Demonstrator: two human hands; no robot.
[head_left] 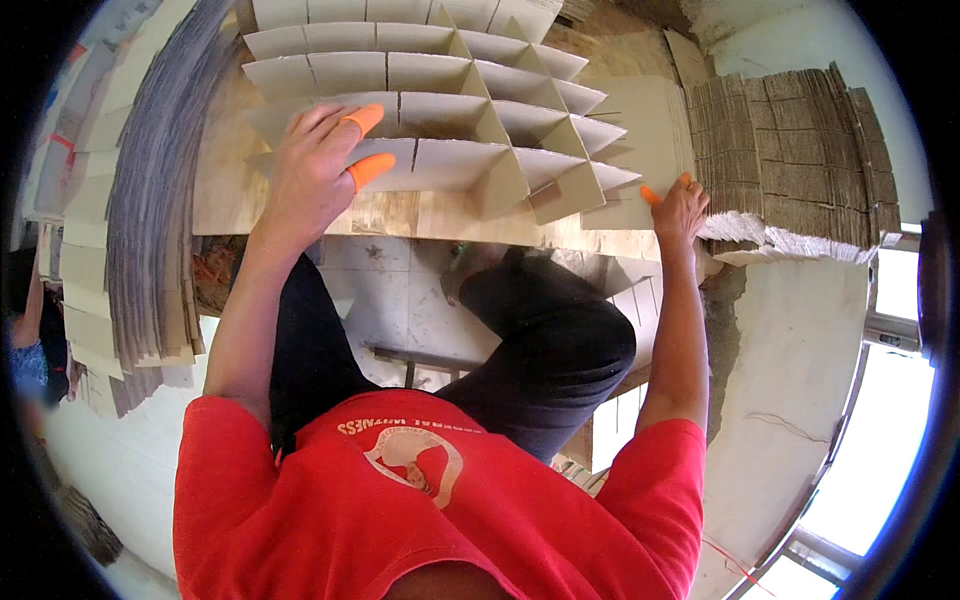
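Observation:
In front of me stands a partly interlocked cardboard divider grid (460,160), its long slotted strips upright and crossed by two other strips toward the right. My left hand (318,165) is over the left part of the nearest strips, orange finger covers on thumb and forefinger. Those two digits are spread apart, and nothing shows gripped between them. At the right, my right hand (680,212) rests on the near right corner of a flat cardboard piece (640,130). Its orange-covered thumb and finger are apart; the other fingers are partly hidden.
A tall stack of slotted cardboard strips (780,150) stands right of my right hand. Another long stack (160,200) rises at the left. The wooden tabletop (400,215) ends just before my knees. Part of another person (35,340) shows at the far left.

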